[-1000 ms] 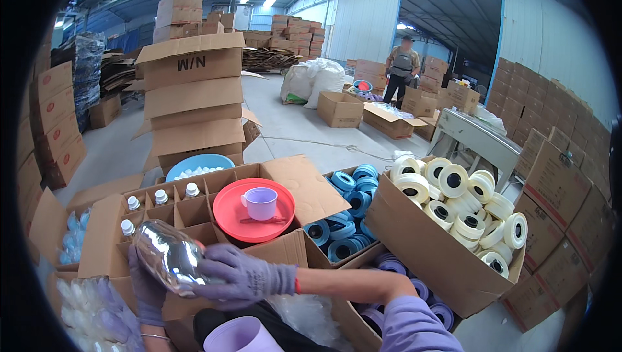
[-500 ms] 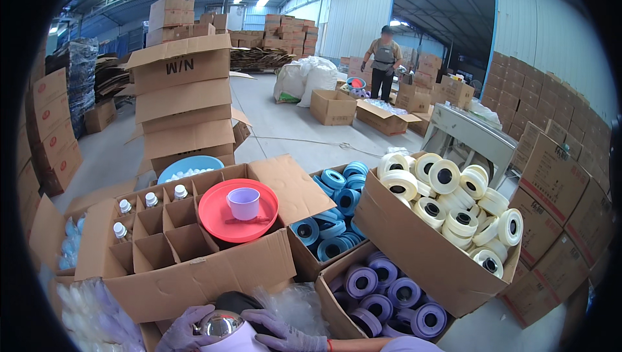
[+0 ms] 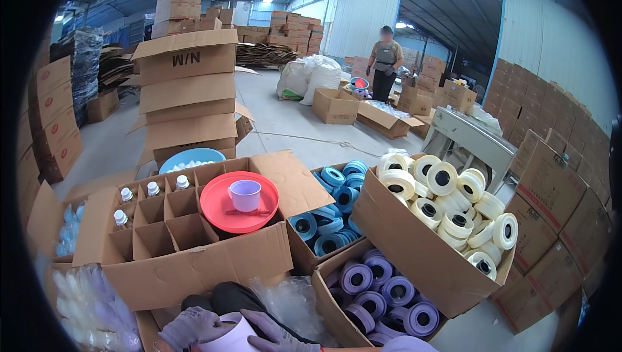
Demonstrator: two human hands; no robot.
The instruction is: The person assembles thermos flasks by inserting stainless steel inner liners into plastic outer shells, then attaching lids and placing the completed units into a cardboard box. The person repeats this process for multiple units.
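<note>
At the lower edge, a lavender cylindrical flask casing [image 3: 228, 338] lies tilted between my gloved hands, its curved rim showing and its lower part cut off by the picture. My left hand [image 3: 193, 327] grips it from the left, fingers curled over the rim. From the other side my right hand [image 3: 277, 335] wraps it. Beyond them stands a cardboard box with dividers [image 3: 201, 277] that holds several white-capped bottles [image 3: 153, 189]. A red round tray [image 3: 217, 217] rests on that box, with a lavender cup [image 3: 245, 196] standing on it.
Boxes of purple ring-shaped parts [image 3: 398, 291], blue ones [image 3: 329, 243] and cream ones [image 3: 442, 178] crowd the right. Clear plastic bags [image 3: 299, 310] lie beside my right hand. A blue basin [image 3: 192, 155] sits behind the divided box. Far back, a person [image 3: 386, 60] stands among cartons.
The shiny silver dome seen between my hands is no longer visible; the lavender casing's rim shows there instead. My left hand has shifted slightly right, and the view has moved slightly.
</note>
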